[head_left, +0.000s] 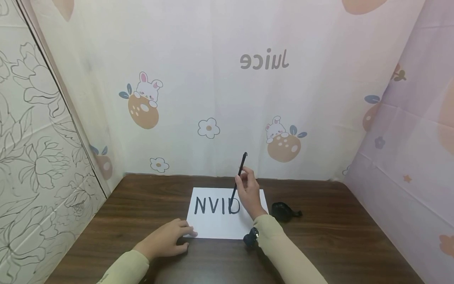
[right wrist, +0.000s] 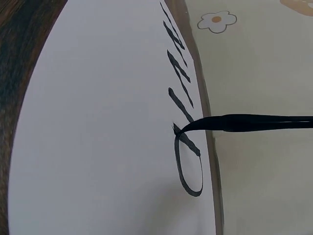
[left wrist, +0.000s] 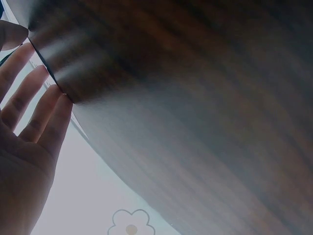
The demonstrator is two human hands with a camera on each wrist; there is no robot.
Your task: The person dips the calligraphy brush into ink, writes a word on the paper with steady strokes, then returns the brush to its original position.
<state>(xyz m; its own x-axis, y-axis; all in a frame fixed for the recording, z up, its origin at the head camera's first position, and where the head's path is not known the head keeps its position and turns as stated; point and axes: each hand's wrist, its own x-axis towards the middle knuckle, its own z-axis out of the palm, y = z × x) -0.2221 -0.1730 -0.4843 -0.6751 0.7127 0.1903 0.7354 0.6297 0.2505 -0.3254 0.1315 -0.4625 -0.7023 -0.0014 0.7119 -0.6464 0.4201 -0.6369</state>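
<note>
In the head view, my right hand (head_left: pixel 250 193) holds a black ink brush (head_left: pixel 241 167) nearly upright over a white sheet of paper (head_left: pixel 216 230). Black painted letters reading N, V, I and D run across the sheet's upper part. Seen from the right wrist, the bristles of the brush (right wrist: pixel 205 123) touch the paper (right wrist: pixel 107 117) at the lower left corner of the D (right wrist: pixel 179 171), where its curve meets its stem. My left hand (head_left: pixel 166 238) rests at the sheet's lower left corner with fingers extended. From the left wrist, those fingers (left wrist: pixel 55 125) reach to the paper's edge.
A small black dish (head_left: pixel 281 212) with a short handle stands right of the paper on the dark wooden table (head_left: pixel 319 244). A printed curtain (head_left: pixel 227 98) hangs behind the table's far edge, with further fabric along both sides.
</note>
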